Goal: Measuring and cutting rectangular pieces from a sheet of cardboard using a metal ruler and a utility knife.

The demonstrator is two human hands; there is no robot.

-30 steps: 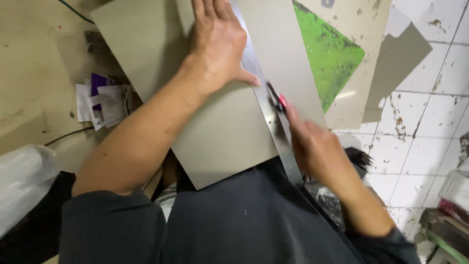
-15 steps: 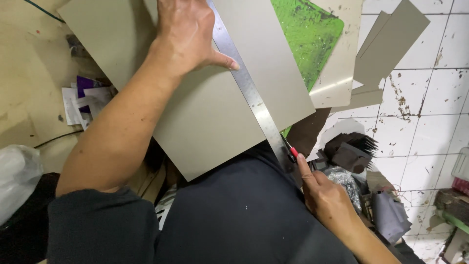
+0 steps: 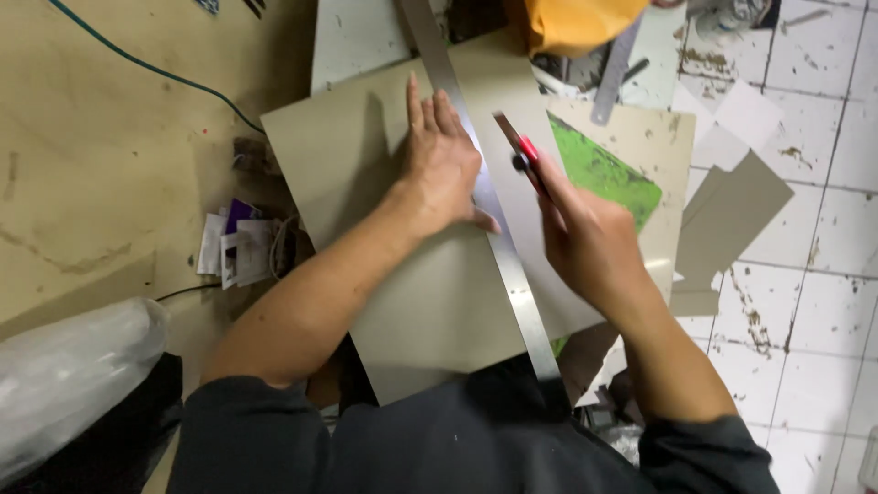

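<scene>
Greyboard sheet (image 3: pixel 430 302) flat on tan worktop (image 3: pixel 101 165), near edge overhanging toward the lap. Head view: steel straightedge (image 3: pixel 498 247) laid diagonally across sheet as cutting guide. Left hand (image 3: pixel 441 169) spread flat, palm down, pinning both board and straightedge, grasping nothing. Right hand (image 3: pixel 590 238) closed around red-and-black utility knife (image 3: pixel 521 151), blade tip up near straightedge's right edge; contact with board unclear. Green cutting mat (image 3: pixel 604 174) underneath, protecting worktop. Greyboard offcuts (image 3: pixel 732 210) on tiled floor (image 3: pixel 823 274).

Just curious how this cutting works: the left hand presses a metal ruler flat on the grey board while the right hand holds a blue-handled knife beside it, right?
Nearly. In the head view the knife in the right hand has a red handle, not blue. The left hand does press the metal ruler onto the grey board.
</scene>
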